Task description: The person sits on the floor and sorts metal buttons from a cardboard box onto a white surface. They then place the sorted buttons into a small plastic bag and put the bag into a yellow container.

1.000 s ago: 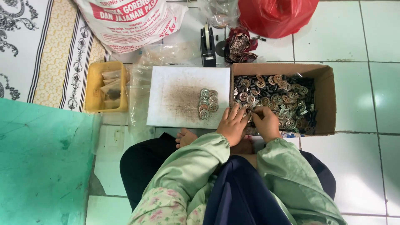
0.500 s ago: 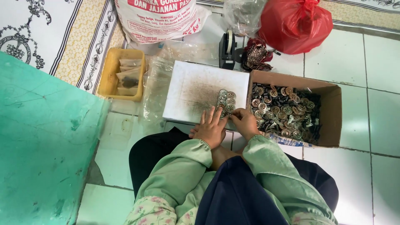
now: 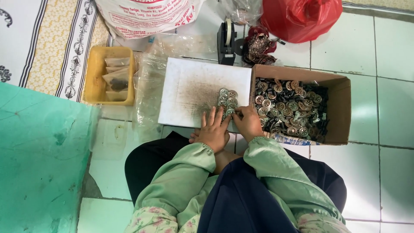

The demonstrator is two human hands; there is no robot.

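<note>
I sit on a tiled floor in green sleeves. My left hand (image 3: 212,129) rests flat with fingers spread on the near edge of a white board (image 3: 189,88), its fingertips touching a small cluster of round metal pieces (image 3: 227,101). My right hand (image 3: 247,122) is curled beside it at the board's right corner, fingertips pinching at the same cluster; whether it holds a piece is hidden. Just to the right stands an open cardboard box (image 3: 340,92) with a heap of several more round metal pieces (image 3: 290,110).
A yellow tray (image 3: 92,84) with small packets lies left of the board, clear plastic bags (image 3: 148,86) between them. Behind are a tape dispenser (image 3: 227,41), a red plastic bag (image 3: 302,17) and a printed white sack (image 3: 146,15). A green sheet (image 3: 39,159) lies at left.
Both hands have shifted from the box's edge leftward onto the board beside the cluster of pieces. The camera view has swung and steadied.
</note>
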